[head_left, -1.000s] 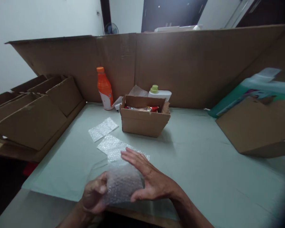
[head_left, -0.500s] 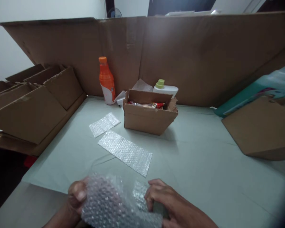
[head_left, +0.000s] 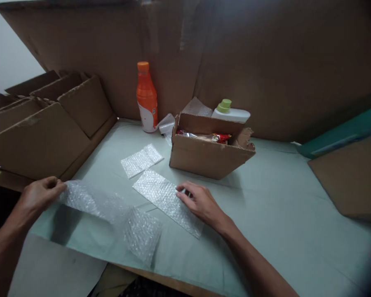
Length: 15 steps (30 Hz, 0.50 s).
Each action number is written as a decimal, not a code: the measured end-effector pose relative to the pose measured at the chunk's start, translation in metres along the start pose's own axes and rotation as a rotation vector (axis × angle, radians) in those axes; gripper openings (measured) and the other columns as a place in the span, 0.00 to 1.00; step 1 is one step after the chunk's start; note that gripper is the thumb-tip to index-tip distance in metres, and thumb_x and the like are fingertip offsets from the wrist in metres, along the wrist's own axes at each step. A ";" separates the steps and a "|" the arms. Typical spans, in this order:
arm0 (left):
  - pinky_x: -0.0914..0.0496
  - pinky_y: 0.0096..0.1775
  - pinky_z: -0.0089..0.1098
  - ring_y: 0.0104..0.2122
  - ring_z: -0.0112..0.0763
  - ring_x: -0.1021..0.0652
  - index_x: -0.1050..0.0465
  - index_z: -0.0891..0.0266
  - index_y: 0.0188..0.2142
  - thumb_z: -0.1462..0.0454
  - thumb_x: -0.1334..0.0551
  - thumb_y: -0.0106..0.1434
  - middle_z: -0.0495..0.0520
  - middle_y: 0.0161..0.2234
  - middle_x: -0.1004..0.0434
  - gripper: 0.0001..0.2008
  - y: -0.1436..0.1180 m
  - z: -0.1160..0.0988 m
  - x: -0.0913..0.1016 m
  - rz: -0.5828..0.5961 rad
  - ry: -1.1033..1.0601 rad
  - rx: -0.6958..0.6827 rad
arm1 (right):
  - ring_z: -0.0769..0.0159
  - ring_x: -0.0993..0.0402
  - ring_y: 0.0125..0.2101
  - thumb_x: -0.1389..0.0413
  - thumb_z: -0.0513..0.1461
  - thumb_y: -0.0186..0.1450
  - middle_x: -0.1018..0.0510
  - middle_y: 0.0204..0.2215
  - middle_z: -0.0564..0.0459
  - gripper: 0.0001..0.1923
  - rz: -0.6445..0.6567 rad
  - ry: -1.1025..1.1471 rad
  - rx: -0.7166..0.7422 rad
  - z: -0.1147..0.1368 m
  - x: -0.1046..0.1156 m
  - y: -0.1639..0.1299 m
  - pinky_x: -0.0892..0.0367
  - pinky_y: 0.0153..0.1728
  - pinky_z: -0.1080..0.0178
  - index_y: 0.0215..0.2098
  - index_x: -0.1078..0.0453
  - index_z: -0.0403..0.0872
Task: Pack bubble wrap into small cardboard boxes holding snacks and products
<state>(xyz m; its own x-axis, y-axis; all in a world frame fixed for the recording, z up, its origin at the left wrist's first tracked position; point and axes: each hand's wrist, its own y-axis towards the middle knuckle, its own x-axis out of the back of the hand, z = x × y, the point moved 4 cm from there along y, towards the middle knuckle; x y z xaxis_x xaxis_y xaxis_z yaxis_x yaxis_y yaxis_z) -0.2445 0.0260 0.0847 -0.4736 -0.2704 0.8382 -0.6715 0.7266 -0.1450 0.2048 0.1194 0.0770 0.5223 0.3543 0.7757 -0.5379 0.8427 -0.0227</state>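
Bubble wrap strip [head_left: 111, 210] now unrolled — left hand [head_left: 40, 193] pulled aside | right hand [head_left: 200, 202] on flat sheet [head_left: 163, 198]

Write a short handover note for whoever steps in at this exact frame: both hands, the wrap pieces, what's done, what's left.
Left hand: pinching one end of the long bubble wrap strip, which lies unrolled across the table's near edge.
Right hand: fingertips on the flat bubble wrap sheet.
A smaller wrap piece lies beyond.
The open cardboard box already holds packets.
Nothing is wrapped; the orange bottle stands unpacked.

Bubble wrap [head_left: 111, 208] – clear, seemingly plastic; box [head_left: 208, 154] – matt cardboard.
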 end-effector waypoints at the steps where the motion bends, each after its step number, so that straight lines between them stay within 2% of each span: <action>1: 0.38 0.29 0.30 0.25 0.35 0.33 0.33 0.57 0.21 0.51 0.38 0.52 0.48 0.18 0.41 0.14 0.002 -0.002 0.004 -0.085 0.184 -0.011 | 0.62 0.21 0.42 0.48 0.40 0.72 0.18 0.44 0.51 0.08 0.013 -0.102 0.010 0.006 -0.009 0.020 0.31 0.44 0.62 0.45 0.27 0.50; 3: 0.31 0.39 0.41 0.34 0.46 0.27 0.29 0.55 0.30 0.52 0.38 0.54 0.49 0.25 0.35 0.11 0.000 -0.017 0.001 -0.234 0.365 -0.125 | 0.59 0.22 0.47 0.49 0.39 0.73 0.20 0.50 0.48 0.10 0.031 -0.259 0.020 0.021 -0.027 0.059 0.31 0.46 0.60 0.49 0.28 0.49; 5: 0.32 0.49 0.51 0.46 0.55 0.27 0.28 0.55 0.42 0.55 0.39 0.56 0.54 0.38 0.28 0.14 -0.007 -0.042 -0.013 -0.396 0.322 -0.325 | 0.54 0.23 0.49 0.49 0.40 0.73 0.23 0.52 0.42 0.13 0.028 -0.322 0.009 0.034 -0.044 0.095 0.30 0.46 0.58 0.52 0.30 0.45; 6: 0.33 0.52 0.51 0.51 0.55 0.28 0.29 0.56 0.47 0.57 0.40 0.58 0.57 0.44 0.27 0.17 -0.011 -0.056 -0.024 -0.432 0.276 -0.421 | 0.52 0.24 0.50 0.49 0.40 0.73 0.24 0.52 0.38 0.14 0.018 -0.332 -0.005 0.038 -0.051 0.111 0.29 0.46 0.57 0.53 0.32 0.43; 7: 0.33 0.54 0.50 0.53 0.54 0.28 0.30 0.58 0.51 0.58 0.41 0.59 0.59 0.48 0.27 0.20 -0.013 -0.069 -0.039 -0.408 0.241 -0.494 | 0.50 0.24 0.50 0.50 0.39 0.73 0.25 0.51 0.35 0.15 0.010 -0.346 -0.025 0.040 -0.058 0.126 0.29 0.46 0.56 0.54 0.33 0.40; 8: 0.33 0.55 0.48 0.53 0.52 0.28 0.31 0.60 0.53 0.58 0.43 0.60 0.62 0.50 0.27 0.22 -0.013 -0.082 -0.057 -0.330 0.217 -0.536 | 0.49 0.24 0.50 0.52 0.37 0.73 0.25 0.51 0.32 0.15 0.003 -0.357 -0.046 0.041 -0.062 0.140 0.29 0.45 0.55 0.54 0.34 0.38; 10: 0.32 0.53 0.45 0.52 0.51 0.26 0.32 0.64 0.55 0.56 0.43 0.61 0.65 0.51 0.26 0.25 -0.006 -0.102 -0.096 -0.091 0.192 -0.535 | 0.49 0.24 0.49 0.56 0.32 0.73 0.25 0.49 0.29 0.14 -0.002 -0.363 -0.083 0.040 -0.068 0.160 0.29 0.45 0.54 0.52 0.33 0.35; 11: 0.32 0.52 0.44 0.51 0.51 0.26 0.31 0.65 0.55 0.55 0.41 0.60 0.66 0.50 0.26 0.26 -0.001 -0.110 -0.112 -0.016 0.184 -0.506 | 0.50 0.23 0.48 0.57 0.29 0.72 0.25 0.49 0.29 0.15 -0.002 -0.357 -0.094 0.038 -0.069 0.166 0.28 0.45 0.55 0.51 0.32 0.35; 13: 0.31 0.49 0.42 0.48 0.50 0.24 0.27 0.64 0.48 0.56 0.40 0.58 0.64 0.44 0.23 0.21 0.013 -0.123 -0.135 0.046 0.167 -0.450 | 0.52 0.22 0.47 0.58 0.27 0.71 0.24 0.48 0.31 0.16 -0.008 -0.327 -0.101 0.037 -0.065 0.171 0.29 0.45 0.55 0.48 0.31 0.37; 15: 0.30 0.43 0.38 0.40 0.46 0.23 0.26 0.61 0.36 0.59 0.41 0.56 0.58 0.35 0.23 0.11 0.026 -0.131 -0.144 0.064 0.128 -0.428 | 0.54 0.22 0.47 0.57 0.28 0.71 0.23 0.48 0.34 0.15 -0.038 -0.275 -0.093 0.038 -0.055 0.164 0.29 0.46 0.56 0.47 0.30 0.39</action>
<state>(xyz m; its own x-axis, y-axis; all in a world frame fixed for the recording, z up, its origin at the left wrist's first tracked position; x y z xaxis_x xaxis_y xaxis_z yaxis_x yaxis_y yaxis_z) -0.1191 0.1666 0.0292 -0.4143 -0.1557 0.8967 -0.3343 0.9424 0.0092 0.0624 0.2229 0.0549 0.3350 0.2096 0.9186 -0.4519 0.8912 -0.0385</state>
